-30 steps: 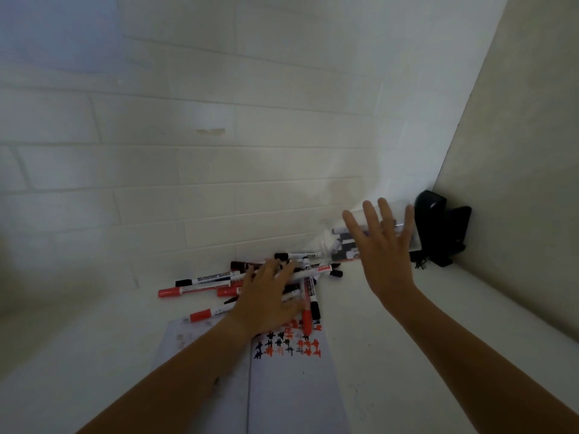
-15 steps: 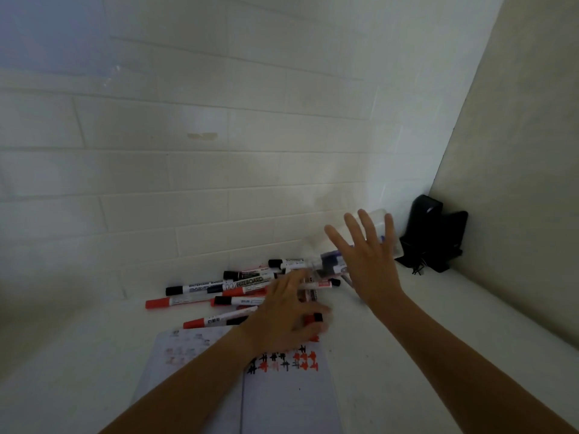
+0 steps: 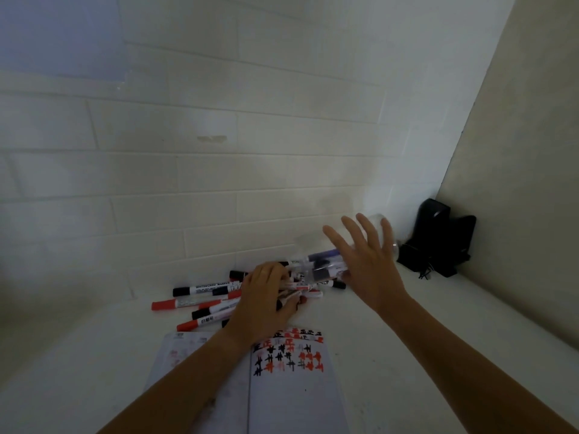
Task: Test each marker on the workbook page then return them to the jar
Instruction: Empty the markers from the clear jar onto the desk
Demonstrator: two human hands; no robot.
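White counter [image 3: 438,324]: tipped clear jar [image 3: 316,267] holds markers [image 3: 322,255], right hand [image 3: 371,264] against it.

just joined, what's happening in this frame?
A person is working at a white counter with a pile of red and black markers. The left hand is curled over markers in the pile, apparently gathering them. The right hand, fingers spread, is against a clear jar lying tipped on its side with some markers inside. The open workbook already carries rows of red and black test marks. Most markers are not yet in the jar.
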